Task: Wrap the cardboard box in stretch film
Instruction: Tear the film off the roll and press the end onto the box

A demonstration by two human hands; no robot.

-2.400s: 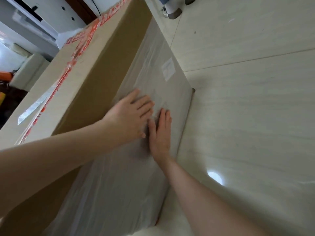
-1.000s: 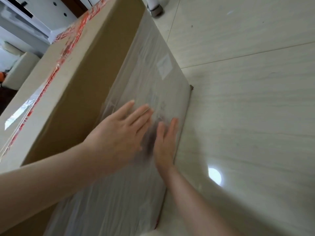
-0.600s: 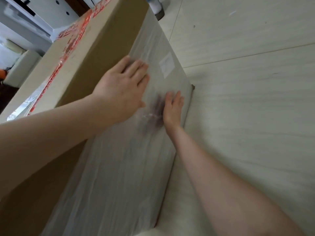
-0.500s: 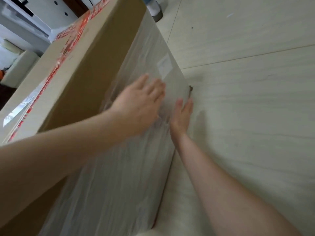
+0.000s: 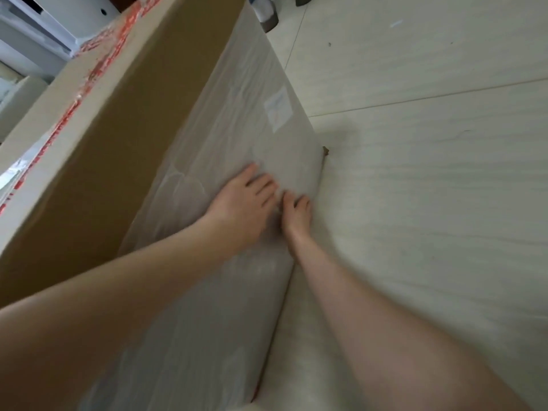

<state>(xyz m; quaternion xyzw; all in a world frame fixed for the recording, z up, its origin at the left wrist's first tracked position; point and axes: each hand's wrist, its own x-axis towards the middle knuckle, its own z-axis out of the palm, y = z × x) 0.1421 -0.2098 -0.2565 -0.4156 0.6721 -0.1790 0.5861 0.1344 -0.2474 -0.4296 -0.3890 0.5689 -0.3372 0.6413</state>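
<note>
Smoothing of stretch film (image 5: 237, 114): left hand (image 5: 241, 204) and right hand (image 5: 297, 213), fingers laid flat, side by side, press it onto the cardboard box (image 5: 133, 114), presumably so it clings. Box stands on floor (image 5: 415, 203), running twelve to seven o'clock.

- Your cardboard box (image 5: 118, 137) is plain brown.
- Its tape (image 5: 100, 63) carries red-orange print (too blurred to read).
- Your stretch film (image 5: 225, 120) looks milky grey, finely streaked.
- The label (image 5: 277, 109) under it is white.
- The floor tiles (image 5: 430, 173) are pale cream, faintly grained.
</note>
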